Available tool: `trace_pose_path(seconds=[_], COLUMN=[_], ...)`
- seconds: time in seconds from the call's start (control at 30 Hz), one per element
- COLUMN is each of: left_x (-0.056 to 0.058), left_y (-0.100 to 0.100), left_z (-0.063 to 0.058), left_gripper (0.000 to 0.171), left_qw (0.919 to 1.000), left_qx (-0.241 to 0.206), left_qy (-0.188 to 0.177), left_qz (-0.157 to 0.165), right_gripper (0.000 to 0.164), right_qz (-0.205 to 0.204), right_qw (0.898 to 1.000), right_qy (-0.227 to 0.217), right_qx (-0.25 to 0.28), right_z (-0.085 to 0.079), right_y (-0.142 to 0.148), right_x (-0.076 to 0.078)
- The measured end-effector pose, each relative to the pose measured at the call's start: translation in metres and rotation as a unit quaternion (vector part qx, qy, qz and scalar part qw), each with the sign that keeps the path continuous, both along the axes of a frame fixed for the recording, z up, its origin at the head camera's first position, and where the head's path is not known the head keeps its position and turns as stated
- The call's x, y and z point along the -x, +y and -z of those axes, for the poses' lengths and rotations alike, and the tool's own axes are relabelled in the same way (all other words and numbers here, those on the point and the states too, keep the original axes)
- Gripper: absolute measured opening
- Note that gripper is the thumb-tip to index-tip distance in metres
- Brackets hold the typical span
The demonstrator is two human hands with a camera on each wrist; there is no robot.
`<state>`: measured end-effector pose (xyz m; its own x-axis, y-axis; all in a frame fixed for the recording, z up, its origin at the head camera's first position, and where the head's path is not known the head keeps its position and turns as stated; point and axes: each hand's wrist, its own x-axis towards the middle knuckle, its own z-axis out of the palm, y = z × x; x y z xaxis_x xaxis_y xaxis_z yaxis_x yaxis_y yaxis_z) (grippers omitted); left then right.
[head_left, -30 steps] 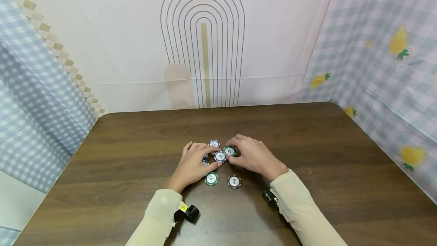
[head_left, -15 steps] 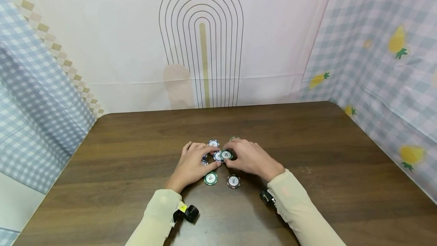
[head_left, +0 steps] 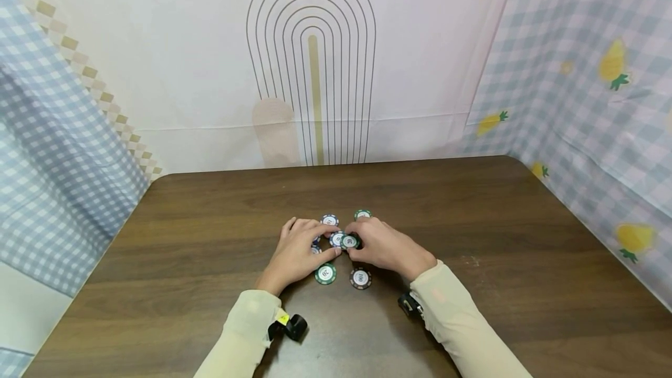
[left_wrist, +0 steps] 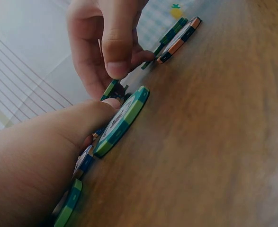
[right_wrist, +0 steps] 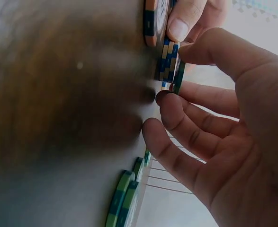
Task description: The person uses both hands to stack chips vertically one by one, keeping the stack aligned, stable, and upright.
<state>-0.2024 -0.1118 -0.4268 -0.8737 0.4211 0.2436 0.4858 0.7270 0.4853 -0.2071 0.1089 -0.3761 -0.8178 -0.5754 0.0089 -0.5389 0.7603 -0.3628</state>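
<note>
My left hand (head_left: 299,251) curves its thumb and index finger around a short stack of blue poker chips (head_left: 336,239); in the right wrist view its thumb touches this stack (right_wrist: 168,62). My right hand (head_left: 387,247) pinches a green poker chip (head_left: 349,241) by its edge. That green chip (right_wrist: 179,79) stands tilted against the stack's upper side and overlaps its right part in the head view. More blue chips (head_left: 315,248) lie partly hidden under the left hand. Below the hands lie a green 20 chip (head_left: 325,273) and a dark 100 chip (head_left: 360,278).
Beyond the hands are a blue chip (head_left: 329,220) and a green chip (head_left: 363,214), the latter partly covered by the right hand. Several green chips (right_wrist: 122,201) show low in the right wrist view. The brown wooden table (head_left: 210,261) ends at a white cloth (head_left: 199,74).
My right hand has brought the green chip slightly left and nearer to me, onto the right part of the blue stack. Another green chip has come into view behind it. The left hand stays put.
</note>
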Motion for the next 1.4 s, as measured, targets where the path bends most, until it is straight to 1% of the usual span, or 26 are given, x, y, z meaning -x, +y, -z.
trace_pose_path(seconds=[0.37,0.57,0.67,0.83,1.07,1.17,1.4], left_x=[0.0007,-0.0001,-0.0001,0.0002,0.0002,0.0000,-0.0003], left_y=[0.0012,0.0002,-0.0001,0.0000,0.0005,0.0009,0.0013], left_z=[0.0004,0.0011,0.0009,0.0007,0.0015,0.0013,-0.0003], left_gripper=[0.045,0.045,0.045,0.046,0.047,0.045,0.043], left_qw=[1.0000,1.0000,1.0000,1.0000,1.0000,1.0000,0.9999], left_qx=[0.000,0.001,0.003,0.004,0.002,0.000,-0.012], left_qy=[0.000,-0.002,0.000,0.002,-0.005,-0.001,-0.005], left_qz=[0.003,0.001,0.000,-0.001,-0.002,-0.004,-0.010], right_gripper=[0.028,0.037,0.038,0.037,0.033,0.034,0.032], right_qz=[-0.014,-0.018,-0.016,-0.009,-0.017,-0.016,-0.022], right_qw=[1.000,1.000,1.000,1.000,0.999,0.999,0.999], right_qy=[-0.011,-0.009,-0.010,-0.012,0.005,0.005,0.006], right_qx=[0.012,0.006,0.012,0.024,0.035,0.035,0.038], right_z=[-0.0004,-0.0013,-0.0017,-0.0008,0.0006,-0.0004,-0.0018], right_y=[-0.0017,-0.0038,-0.0053,-0.0057,-0.0046,-0.0046,-0.0055], right_x=[-0.0007,-0.0014,-0.0016,-0.0015,-0.0011,-0.0013,-0.0022])
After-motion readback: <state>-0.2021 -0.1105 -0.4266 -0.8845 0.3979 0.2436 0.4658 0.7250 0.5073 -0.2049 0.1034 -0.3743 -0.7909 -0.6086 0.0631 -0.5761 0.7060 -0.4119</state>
